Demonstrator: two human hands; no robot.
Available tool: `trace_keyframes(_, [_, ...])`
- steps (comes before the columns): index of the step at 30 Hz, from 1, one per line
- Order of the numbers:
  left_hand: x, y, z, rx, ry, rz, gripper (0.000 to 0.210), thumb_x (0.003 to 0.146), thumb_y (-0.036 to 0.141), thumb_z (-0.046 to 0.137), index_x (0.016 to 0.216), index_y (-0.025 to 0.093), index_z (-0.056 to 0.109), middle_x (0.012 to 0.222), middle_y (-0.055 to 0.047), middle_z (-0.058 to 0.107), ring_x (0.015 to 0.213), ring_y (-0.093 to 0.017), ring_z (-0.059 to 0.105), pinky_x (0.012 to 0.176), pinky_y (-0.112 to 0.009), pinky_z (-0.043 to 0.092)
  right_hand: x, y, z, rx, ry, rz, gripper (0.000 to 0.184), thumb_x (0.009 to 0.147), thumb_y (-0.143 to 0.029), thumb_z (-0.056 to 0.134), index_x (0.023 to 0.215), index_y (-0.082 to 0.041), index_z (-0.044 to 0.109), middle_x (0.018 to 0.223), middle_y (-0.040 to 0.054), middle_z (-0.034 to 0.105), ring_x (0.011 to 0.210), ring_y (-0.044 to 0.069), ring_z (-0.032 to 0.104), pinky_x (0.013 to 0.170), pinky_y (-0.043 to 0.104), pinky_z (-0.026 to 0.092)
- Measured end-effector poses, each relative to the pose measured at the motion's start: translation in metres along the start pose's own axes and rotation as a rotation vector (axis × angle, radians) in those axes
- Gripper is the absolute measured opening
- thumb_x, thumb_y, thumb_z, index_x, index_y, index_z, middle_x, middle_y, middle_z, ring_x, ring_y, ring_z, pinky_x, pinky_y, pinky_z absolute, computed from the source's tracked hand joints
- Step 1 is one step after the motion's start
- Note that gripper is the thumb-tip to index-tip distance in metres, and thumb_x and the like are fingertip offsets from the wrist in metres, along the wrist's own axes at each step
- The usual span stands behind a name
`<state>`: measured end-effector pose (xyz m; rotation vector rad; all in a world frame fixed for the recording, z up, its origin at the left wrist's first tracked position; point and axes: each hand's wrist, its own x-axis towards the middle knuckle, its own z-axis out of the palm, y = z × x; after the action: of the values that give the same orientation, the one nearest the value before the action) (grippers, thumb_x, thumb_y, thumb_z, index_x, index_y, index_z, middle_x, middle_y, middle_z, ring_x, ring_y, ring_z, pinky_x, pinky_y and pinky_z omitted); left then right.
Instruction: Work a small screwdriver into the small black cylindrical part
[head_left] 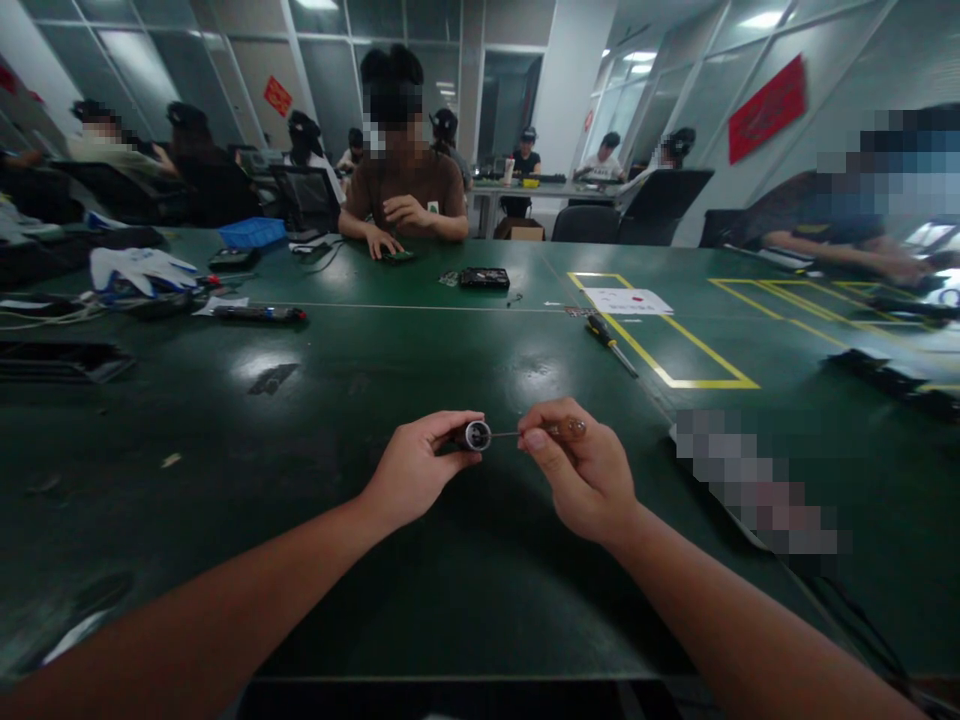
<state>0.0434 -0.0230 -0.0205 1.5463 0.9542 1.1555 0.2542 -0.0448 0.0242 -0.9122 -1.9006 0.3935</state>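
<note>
Head view: holds a dark, silver-rimmed cylinder (477, 436) in the left grip (420, 465); pinches an amber-handled screwdriver (573, 428) in the right grip (589, 475), aimed at the cylinder's open end. Has a black-and-yellow screwdriver (602, 331) on the table (360, 370) beyond that grip.

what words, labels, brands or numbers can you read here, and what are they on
No text is legible.
Sheet of paper: marks too small to read.
Red wall banner: too blurred to read.
Smaller red sign: likewise blurred.
Cylindrical part in the left hand: none visible.
</note>
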Motion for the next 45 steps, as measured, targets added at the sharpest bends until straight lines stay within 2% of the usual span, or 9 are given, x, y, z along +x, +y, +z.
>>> trace_keyframes(7, [0.0,-0.003,-0.004,0.13,-0.009,0.066,0.046,0.078,0.017,0.079,0.123,0.024,0.073,0.125,-0.007,0.071,0.118,-0.025,0.067,0.112,-0.046,0.049,0.001,-0.002,-0.001,0.028,-0.019,-0.002,0.009,0.1,-0.028,0.054,0.096,-0.024,0.061,0.076,0.0001,0.064,0.064,0.016,0.061,0.063,0.03,0.046])
trace_keyframes(21, [-0.001,-0.008,-0.007,0.183,0.02,0.064,0.046,0.078,0.019,0.079,0.123,0.025,0.072,0.127,-0.006,0.071,0.119,-0.026,0.067,0.112,-0.046,0.049,0.0,-0.002,0.0,0.082,-0.085,0.04,0.008,0.098,-0.027,0.059,0.097,-0.023,0.065,0.079,0.0012,0.068,0.068,0.016,0.063,0.066,0.031,0.048])
trace_keyframes(24, [-0.001,-0.004,-0.008,0.209,0.031,0.041,0.044,0.079,0.016,0.077,0.122,0.024,0.072,0.124,-0.006,0.073,0.117,-0.026,0.067,0.11,-0.046,0.049,0.004,-0.002,0.004,0.232,-0.031,0.164,0.014,0.098,-0.033,0.06,0.094,-0.021,0.066,0.079,0.0021,0.069,0.071,0.017,0.065,0.067,0.031,0.051])
trace_keyframes(27, [-0.002,0.0,-0.009,0.244,0.038,0.029,0.042,0.079,0.015,0.075,0.12,0.024,0.072,0.121,-0.006,0.074,0.115,-0.027,0.068,0.108,-0.046,0.051,0.01,0.004,0.009,0.509,0.051,0.331,0.018,0.094,-0.038,0.065,0.089,-0.02,0.065,0.075,0.0013,0.068,0.069,0.017,0.065,0.069,0.032,0.054])
trace_keyframes(31, [-0.001,0.003,-0.013,0.284,0.048,0.071,0.043,0.08,0.016,0.075,0.122,0.024,0.071,0.122,-0.006,0.073,0.115,-0.026,0.068,0.109,-0.047,0.05,0.016,0.015,0.013,0.843,0.114,0.603,0.02,0.089,-0.039,0.069,0.09,-0.019,0.063,0.073,0.0014,0.066,0.066,0.017,0.064,0.066,0.032,0.055])
trace_keyframes(33, [0.0,0.003,-0.014,0.307,0.058,0.103,0.043,0.081,0.016,0.075,0.123,0.024,0.07,0.124,-0.006,0.072,0.117,-0.026,0.067,0.11,-0.046,0.049,0.017,0.019,0.013,0.913,0.123,0.681,0.02,0.089,-0.038,0.068,0.089,-0.019,0.063,0.071,0.002,0.065,0.064,0.017,0.063,0.063,0.031,0.055])
trace_keyframes(35, [0.0,0.004,-0.015,0.344,0.068,0.129,0.042,0.081,0.016,0.076,0.122,0.024,0.071,0.124,-0.006,0.072,0.115,-0.025,0.067,0.108,-0.045,0.05,0.016,0.02,0.013,0.907,0.157,0.627,0.018,0.089,-0.037,0.069,0.088,-0.019,0.063,0.072,0.0011,0.065,0.065,0.016,0.063,0.063,0.03,0.054])
trace_keyframes(39, [0.001,0.007,-0.016,0.411,0.078,0.149,0.041,0.08,0.016,0.078,0.119,0.024,0.072,0.12,-0.005,0.073,0.111,-0.024,0.068,0.104,-0.042,0.052,0.011,0.016,0.012,0.751,0.178,0.386,0.014,0.092,-0.036,0.069,0.091,-0.022,0.067,0.077,-0.0003,0.067,0.071,0.015,0.064,0.069,0.03,0.054])
trace_keyframes(45, [0.001,0.009,-0.017,0.457,0.081,0.181,0.041,0.08,0.018,0.079,0.12,0.024,0.071,0.119,-0.005,0.073,0.11,-0.023,0.068,0.102,-0.041,0.053,0.007,0.005,0.01,0.511,0.08,0.297,0.023,0.096,-0.043,0.063,0.092,-0.02,0.066,0.076,0.0014,0.069,0.071,0.017,0.066,0.069,0.031,0.055])
